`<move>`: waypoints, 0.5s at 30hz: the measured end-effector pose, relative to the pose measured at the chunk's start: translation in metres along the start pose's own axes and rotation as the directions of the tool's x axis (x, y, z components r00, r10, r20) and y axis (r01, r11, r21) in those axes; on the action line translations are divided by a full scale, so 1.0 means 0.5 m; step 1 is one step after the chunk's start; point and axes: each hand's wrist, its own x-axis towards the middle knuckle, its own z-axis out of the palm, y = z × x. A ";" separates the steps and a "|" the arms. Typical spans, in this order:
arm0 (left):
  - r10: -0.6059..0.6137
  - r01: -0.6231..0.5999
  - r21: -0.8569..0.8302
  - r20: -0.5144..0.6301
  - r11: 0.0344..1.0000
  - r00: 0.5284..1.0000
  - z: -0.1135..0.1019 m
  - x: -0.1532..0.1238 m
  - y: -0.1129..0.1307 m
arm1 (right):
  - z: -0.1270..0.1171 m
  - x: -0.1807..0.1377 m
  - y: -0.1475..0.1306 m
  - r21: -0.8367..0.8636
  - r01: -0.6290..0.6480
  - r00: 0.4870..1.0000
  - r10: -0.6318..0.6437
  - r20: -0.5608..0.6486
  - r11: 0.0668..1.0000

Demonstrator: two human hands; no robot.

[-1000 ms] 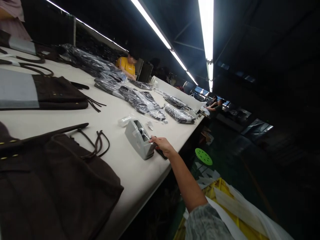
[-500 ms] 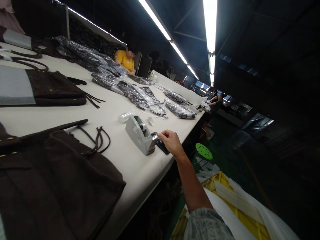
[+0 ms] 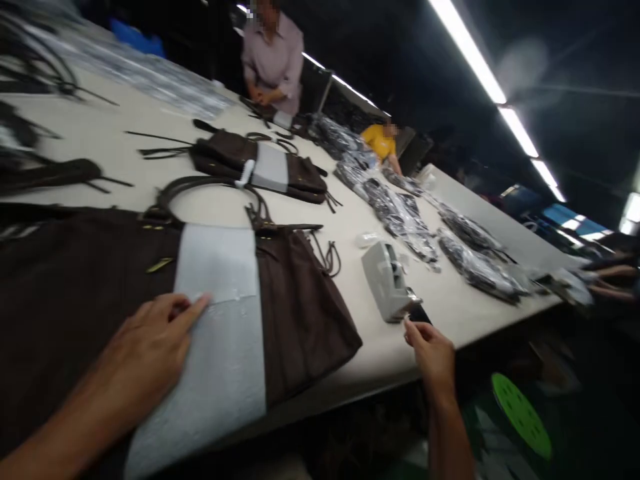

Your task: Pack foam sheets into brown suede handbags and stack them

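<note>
Bag, dark brown (image 3: 305,313), one: lying along the near edge of the table (image 3: 470,313), two arched handles at its top. Pale grey band (image 3: 230,367), one: across the bag's middle.
Left hand (image 3: 147,347), one: laid on the band's left border, index finger outstretched, narrow gap to the thumb, bag not grasped.
Right hand (image 3: 435,353), one: at the near edge, thumb and fingertips drawn close together just beside the dispenser's front end; cannot tell whether tape is held between them.
Tape dispenser, grey (image 3: 385,283), one: near the same edge, right of the bag.
Second brown bag (image 3: 307,177), one: behind the first, toward the far edge, likewise banded.
Clear plastic wrappings (image 3: 395,207), at least four: dark goods inside, spread toward the far edge and right end.
People at the far edge, two: one pale shirt (image 3: 280,60), one yellow (image 3: 379,141).
Green stool (image 3: 521,415), one: off the near edge.
</note>
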 end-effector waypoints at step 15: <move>0.023 -0.020 0.040 -0.093 0.999 0.995 -0.017 -0.034 0.027 | 0.327 -0.266 -0.489 0.431 -0.240 0.518 -0.261 0.815 0.870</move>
